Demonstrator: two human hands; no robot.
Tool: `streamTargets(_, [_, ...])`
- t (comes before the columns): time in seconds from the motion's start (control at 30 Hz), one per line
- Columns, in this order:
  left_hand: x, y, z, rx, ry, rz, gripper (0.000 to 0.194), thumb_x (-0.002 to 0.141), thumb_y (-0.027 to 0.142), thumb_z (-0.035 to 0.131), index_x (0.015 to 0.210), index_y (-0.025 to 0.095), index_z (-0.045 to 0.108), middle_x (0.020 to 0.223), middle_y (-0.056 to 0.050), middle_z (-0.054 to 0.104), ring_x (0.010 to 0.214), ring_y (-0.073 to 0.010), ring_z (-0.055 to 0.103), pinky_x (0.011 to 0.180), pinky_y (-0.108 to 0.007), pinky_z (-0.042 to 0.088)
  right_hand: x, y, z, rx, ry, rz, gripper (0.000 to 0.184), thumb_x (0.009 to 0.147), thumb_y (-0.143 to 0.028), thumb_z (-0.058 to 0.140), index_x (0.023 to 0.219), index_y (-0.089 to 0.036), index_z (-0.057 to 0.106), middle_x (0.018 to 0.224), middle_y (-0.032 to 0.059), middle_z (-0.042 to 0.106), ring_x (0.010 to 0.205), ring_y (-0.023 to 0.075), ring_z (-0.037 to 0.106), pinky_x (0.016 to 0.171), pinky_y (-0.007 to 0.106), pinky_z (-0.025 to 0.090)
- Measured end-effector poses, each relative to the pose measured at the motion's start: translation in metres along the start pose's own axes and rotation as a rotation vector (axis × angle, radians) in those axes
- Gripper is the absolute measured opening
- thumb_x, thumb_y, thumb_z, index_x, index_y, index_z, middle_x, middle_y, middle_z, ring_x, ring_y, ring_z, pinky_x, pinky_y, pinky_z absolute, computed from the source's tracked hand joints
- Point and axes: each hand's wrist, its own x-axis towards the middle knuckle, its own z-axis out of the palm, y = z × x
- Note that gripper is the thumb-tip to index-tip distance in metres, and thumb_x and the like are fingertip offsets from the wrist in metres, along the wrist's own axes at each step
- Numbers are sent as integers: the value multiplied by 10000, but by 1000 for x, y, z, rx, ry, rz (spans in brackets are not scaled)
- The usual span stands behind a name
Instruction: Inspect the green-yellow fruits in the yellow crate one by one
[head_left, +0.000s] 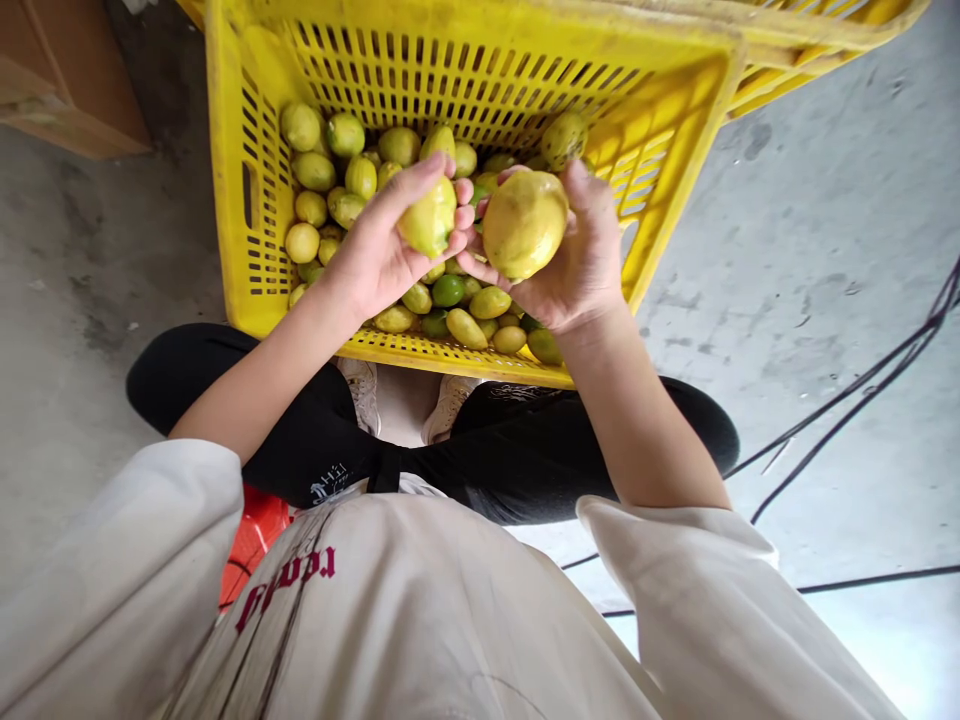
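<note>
Nearest: black-trousered legs (525,455) and shoes (450,405), just below the hands. Left hand (574,245) clamped on a large yellow fruit (525,225); right hand (390,235) clamped on a smaller one, fingertips close together. Beneath them, loose fruit (466,328) in a yellow crate (277,322), partly hidden by both hands. Beyond, upper right, second crate (825,22), cut off.

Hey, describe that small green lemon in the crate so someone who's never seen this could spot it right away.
Find the yellow slotted crate by the person's shoes. Inside, toward its near side, look just nearer than the left hand and right hand. The small lemon is bright green, unlike the yellower lemons beside it.
</note>
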Motion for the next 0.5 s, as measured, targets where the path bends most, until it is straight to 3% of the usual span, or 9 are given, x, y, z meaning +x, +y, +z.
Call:
streamTargets(0.13, [-3, 8, 4, -16, 0, -10, 396, 1168, 330, 376, 1426, 253, 666, 1103, -41, 804, 1326, -292, 764, 922, -354, 696, 1, -6, -1, 38, -35, -34, 371, 776, -580, 628, 1035, -323, 695, 1104, 2, 833, 1302, 341, 690, 1073, 550, 617])
streamTargets(0.23, [-2, 11, 4, 3, 22, 22, 380, 1185, 345, 381, 1430, 279, 664, 1150, -30, 799, 1344, -286, 758, 935, -331, 691, 0, -7, 1, -13, -37, -62, 337, 748, -512, 607, 1001, -317, 713, 1128, -2, 836, 1418, 343, 650, 1130, 545, 602])
streamTargets(0.37, [2, 10, -1, 66, 13, 41, 317, 1164, 371, 522, 1405, 264, 696, 1095, -55, 796, 1268, -264, 790, 799, -191, 657, -2, -7, 2, -78, 5, -67, 355, 737, -578, 811, 1007, -355, 751, 1071, 1, 825, 1376, 346, 684, 1178, 502, 612])
streamTargets(0.5, [4, 8, -7, 100, 24, 28, 331, 1119, 278, 595, 1427, 318, 709, 1064, -59, 821, 1153, -212, 814, 685, -144, 618, -1, -6, -3, -71, 48, -51, 399, 712, -570, 873, 1048, -403, 738, 1088, -2, 808, 1261, 355, 724, 1037, 491, 688])
